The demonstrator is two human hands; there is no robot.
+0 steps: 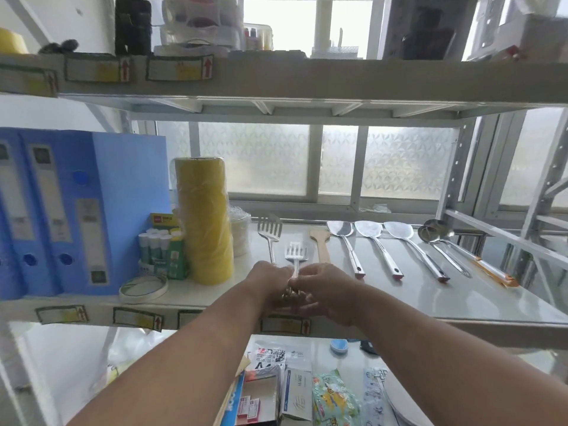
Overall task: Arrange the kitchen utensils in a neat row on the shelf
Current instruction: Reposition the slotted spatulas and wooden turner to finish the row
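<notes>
On the middle shelf (461, 302), blue binders (76, 210) and a yellow tape stack (204, 222) fill its left end, so my row runs right: ladles (436, 233), three steel spatulas (368, 232), a wooden one (320, 241). Near the front edge, my left hand (270, 282) and right hand (322, 285) both pinch a small slotted turner (296, 252) by its handle, squaring it beside the larger slotted turner (270, 230).
</notes>
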